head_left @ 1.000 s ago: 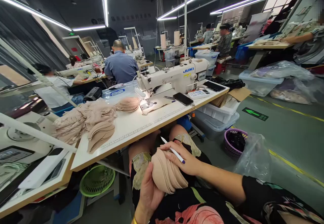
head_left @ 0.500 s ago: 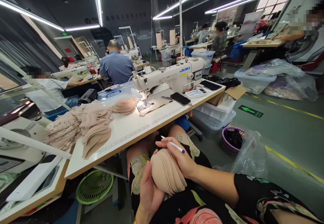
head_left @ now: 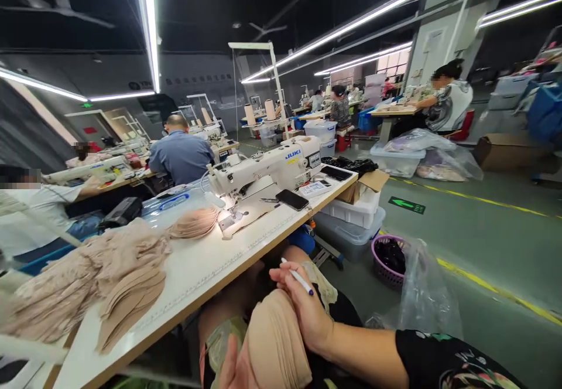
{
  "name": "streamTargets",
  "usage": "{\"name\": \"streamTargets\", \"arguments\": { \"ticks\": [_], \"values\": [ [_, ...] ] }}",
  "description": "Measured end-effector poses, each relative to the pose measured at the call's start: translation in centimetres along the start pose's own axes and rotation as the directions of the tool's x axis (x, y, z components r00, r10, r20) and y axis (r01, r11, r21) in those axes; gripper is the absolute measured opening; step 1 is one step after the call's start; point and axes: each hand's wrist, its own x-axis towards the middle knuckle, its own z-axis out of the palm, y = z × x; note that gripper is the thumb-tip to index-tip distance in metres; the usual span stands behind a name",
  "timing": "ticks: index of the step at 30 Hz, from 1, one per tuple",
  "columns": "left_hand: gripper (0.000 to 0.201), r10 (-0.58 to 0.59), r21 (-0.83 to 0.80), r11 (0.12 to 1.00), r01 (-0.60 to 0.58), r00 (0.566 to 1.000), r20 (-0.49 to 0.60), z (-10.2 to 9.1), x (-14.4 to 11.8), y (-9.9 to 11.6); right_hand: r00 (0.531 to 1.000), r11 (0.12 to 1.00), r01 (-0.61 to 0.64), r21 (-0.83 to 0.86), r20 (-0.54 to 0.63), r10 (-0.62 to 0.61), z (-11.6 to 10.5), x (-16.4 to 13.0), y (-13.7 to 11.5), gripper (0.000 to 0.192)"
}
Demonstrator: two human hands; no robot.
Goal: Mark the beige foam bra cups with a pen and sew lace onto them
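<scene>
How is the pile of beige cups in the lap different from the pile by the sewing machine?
The stack in the lap is held between the left hand and right hand; the stack on the table lies untouched beside the sewing machine. Both are beige.

The pads [head_left: 274, 342] low in the frame look like matt, smooth beige foam cloth, stacked in thin layers; the pen [head_left: 297, 276] across them is glossy white plastic. At centre, the machine [head_left: 263, 172] has a glossy white enamel body, the table [head_left: 211, 272] a smooth pale laminate top, the phone [head_left: 292, 200] glossy black glass
</scene>
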Motion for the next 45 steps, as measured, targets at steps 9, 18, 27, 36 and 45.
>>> {"name": "streamTargets", "arguments": {
  "ticks": [9, 18, 27, 36, 45],
  "values": [
    [0.05, 0.14, -0.092, 0.984, -0.153, 0.982, -0.13, 4.1, 0.4, -2.7, 0.994, 1.0, -0.01, -0.023, 0.109, 0.013, -0.1, -0.7, -0.6, 0.037],
    [0.037, 0.128, -0.085, 0.987, -0.133, 0.99, -0.065, 2.4, -0.6, -3.2, 0.954, 0.996, -0.032, -0.088, 0.294, 0.057, -0.5, -1.2, -1.6, 0.038],
    [0.041, 0.128, -0.118, 0.984, -0.135, 0.99, -0.064, 3.4, -0.7, -3.2, 0.948, 0.974, 0.142, -0.176, 0.307, -0.083, -1.3, -1.0, -2.3, 0.033],
    [0.053, 0.287, -0.171, 0.949, -0.267, 0.952, 0.108, 4.1, 0.6, -1.1, 0.824, 0.742, 0.442, -0.504, 0.555, -0.114, -3.5, -1.6, -4.9, 0.025],
    [0.048, 0.344, -0.014, 0.937, -0.348, 0.931, -0.123, 4.6, 0.8, -2.3, 0.843, 0.741, 0.425, -0.52, 0.526, -0.115, -2.8, -2.0, -4.8, 0.011]
  ]
}}
